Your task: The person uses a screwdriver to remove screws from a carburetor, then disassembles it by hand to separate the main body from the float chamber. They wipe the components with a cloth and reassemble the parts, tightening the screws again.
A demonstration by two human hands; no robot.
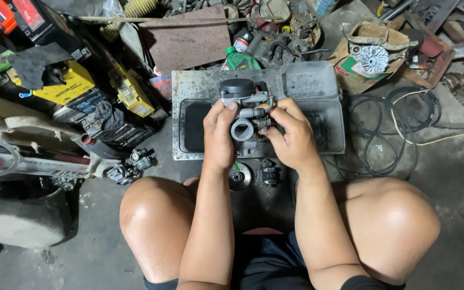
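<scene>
Gripping noted: carburetor is clasped by left hand and right hand, both closed.
Round bore is faced toward the camera; long axis is stood upright over the grey tray.

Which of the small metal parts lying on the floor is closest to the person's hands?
The round, disc-shaped part just below the left hand, between the knees. The dark cluster of parts lies farther away, beyond the knee.

The person's left hand and right hand are bare, with no gloves, rings or watch, the forearms are unsleeved, both knees are uncovered, and dark shorts with a reddish strip at the waistband show between the thighs.
</scene>
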